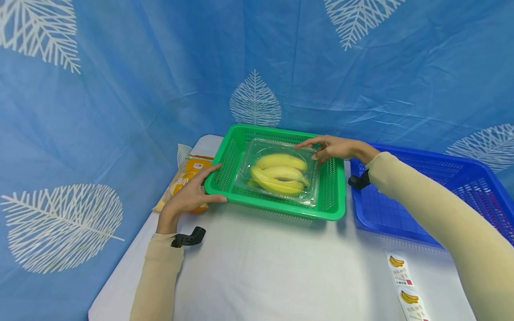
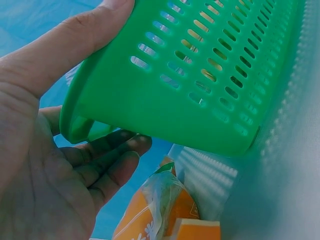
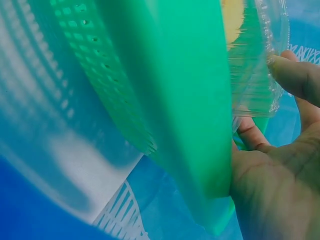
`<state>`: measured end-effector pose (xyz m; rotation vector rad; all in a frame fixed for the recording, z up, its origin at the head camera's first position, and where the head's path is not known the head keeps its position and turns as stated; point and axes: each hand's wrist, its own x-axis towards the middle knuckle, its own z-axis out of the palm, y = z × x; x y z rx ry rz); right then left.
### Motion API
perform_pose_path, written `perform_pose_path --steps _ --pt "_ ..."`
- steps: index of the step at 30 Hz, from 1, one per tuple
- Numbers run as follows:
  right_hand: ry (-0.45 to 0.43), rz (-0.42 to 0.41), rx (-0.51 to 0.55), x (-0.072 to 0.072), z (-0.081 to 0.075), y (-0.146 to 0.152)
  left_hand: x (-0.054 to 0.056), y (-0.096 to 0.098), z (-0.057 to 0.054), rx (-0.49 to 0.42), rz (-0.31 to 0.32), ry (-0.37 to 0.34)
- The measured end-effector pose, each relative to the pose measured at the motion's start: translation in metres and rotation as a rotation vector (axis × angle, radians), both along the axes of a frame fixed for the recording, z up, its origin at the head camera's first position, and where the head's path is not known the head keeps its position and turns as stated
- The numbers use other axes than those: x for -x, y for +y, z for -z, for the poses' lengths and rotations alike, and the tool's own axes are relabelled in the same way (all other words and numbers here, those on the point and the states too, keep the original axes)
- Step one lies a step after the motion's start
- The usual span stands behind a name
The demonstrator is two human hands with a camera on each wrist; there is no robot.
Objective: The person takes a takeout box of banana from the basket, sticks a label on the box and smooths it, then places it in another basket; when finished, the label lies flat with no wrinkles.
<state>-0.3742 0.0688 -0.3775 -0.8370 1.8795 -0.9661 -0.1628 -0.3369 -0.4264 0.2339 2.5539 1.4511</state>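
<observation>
A clear plastic clamshell box [image 1: 249,154] with several yellow bananas [image 1: 279,174] inside rests tilted in a green basket [image 1: 273,209]. My left hand [image 1: 192,191] holds the basket at its front left corner. In the left wrist view, the thumb lies over the rim and the other fingers reach beneath it. My right hand [image 1: 331,147] is at the right side of the clamshell box, inside the basket's far right corner. The right wrist view shows its fingers [image 3: 297,77] at the box edge, the lower ones partly hidden by the basket rim.
A blue basket [image 1: 385,209] stands to the right, beneath my right forearm. An orange package [image 1: 198,162] lies left of the green basket. Labels with banana pictures [image 1: 401,272] lie at the front right of the white table [image 1: 277,267]. Blue leaf-patterned cloth [image 1: 180,67] hangs behind.
</observation>
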Motion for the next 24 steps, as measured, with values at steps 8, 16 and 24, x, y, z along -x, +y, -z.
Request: perform_pose_path --steps 8,16,24 --pt "-0.026 0.026 0.010 -0.002 -0.001 -0.001 0.001 -0.001 0.002 0.016 0.001 -0.003" --pt "-0.048 0.042 0.016 -0.001 -0.003 0.003 0.001 0.000 0.001 -0.012 0.007 -0.009" --pt "-0.082 0.102 0.062 0.005 -0.010 0.015 0.000 0.001 0.000 -0.023 0.011 -0.013"
